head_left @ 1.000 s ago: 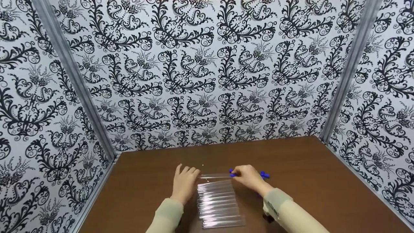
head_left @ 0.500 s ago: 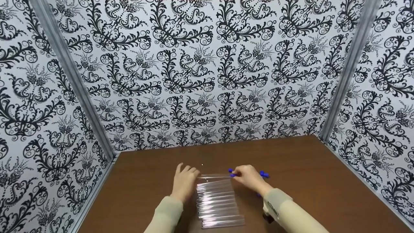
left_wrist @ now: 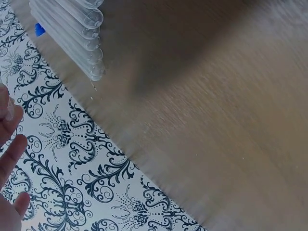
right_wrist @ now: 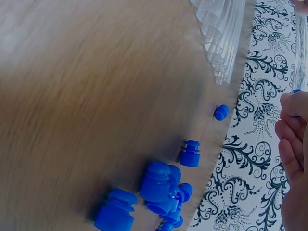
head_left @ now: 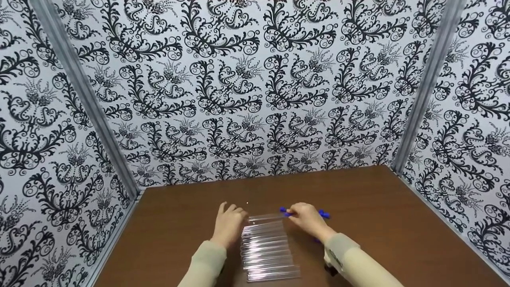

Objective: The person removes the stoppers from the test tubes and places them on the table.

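Observation:
A clear test tube (head_left: 266, 218) spans the gap between the two hands, above the far end of a row of similar tubes. The left hand (head_left: 230, 224) pinches its rounded end, seen between the fingertips at the edge of the left wrist view; its other fingers (left_wrist: 10, 161) are spread. At the opposite end, the right hand (head_left: 307, 218) pinches a blue stopper (right_wrist: 297, 91) at the tube's mouth. Thumb and fingers mostly hide that stopper. In the right wrist view, the right hand's remaining fingers (right_wrist: 290, 151) are curled.
Several clear test tubes (head_left: 267, 251) lie side by side on the brown table (head_left: 179, 239), mouths to the right. Loose blue stoppers (right_wrist: 158, 182) lie near the right hand, one (right_wrist: 221, 112) close to the tubes. Patterned walls (head_left: 239, 99) enclose the table.
Both hands keep nearly the same place and grip, with the tube still between them. The head view has shifted very slightly.

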`<state>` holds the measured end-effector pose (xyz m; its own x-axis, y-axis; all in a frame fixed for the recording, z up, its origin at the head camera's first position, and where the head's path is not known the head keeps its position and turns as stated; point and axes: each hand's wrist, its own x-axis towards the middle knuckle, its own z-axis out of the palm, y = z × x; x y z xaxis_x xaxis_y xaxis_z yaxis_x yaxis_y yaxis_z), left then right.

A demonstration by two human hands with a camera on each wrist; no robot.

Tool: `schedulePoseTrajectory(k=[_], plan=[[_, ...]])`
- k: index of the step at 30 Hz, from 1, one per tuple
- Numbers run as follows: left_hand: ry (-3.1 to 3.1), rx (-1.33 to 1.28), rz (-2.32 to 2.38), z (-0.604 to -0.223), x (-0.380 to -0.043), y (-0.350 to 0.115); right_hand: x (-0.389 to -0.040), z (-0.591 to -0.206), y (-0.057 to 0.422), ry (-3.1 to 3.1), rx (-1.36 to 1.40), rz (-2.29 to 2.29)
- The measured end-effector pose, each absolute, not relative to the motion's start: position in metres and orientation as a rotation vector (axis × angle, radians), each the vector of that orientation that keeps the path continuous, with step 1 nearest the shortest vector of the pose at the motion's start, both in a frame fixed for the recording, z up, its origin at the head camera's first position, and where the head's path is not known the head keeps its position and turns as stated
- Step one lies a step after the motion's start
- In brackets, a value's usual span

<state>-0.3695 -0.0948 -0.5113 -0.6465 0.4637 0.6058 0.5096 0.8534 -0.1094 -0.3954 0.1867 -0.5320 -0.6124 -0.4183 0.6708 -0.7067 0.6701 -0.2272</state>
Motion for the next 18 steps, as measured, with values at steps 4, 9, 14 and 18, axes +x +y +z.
schedulePoseTrajectory(k=[4,9,14,18], plan=[[-2.411,-0.727,-0.125,-0.514,-0.371,-0.095,-0.396,-0.532,0.190,-2.304,0.841,0.654],[-2.400,-0.705,-0.176,-0.515,-0.372,-0.098,-0.397,-0.531,0.195,-2.353,0.773,0.749],[-2.415,-0.633,-0.246,-0.517,-0.373,-0.101,-0.398,-0.531,0.201,-2.393,0.727,0.845],[-2.439,-0.570,-0.320,-0.521,-0.375,-0.102,-0.400,-0.532,0.206,-2.436,0.670,0.864]])
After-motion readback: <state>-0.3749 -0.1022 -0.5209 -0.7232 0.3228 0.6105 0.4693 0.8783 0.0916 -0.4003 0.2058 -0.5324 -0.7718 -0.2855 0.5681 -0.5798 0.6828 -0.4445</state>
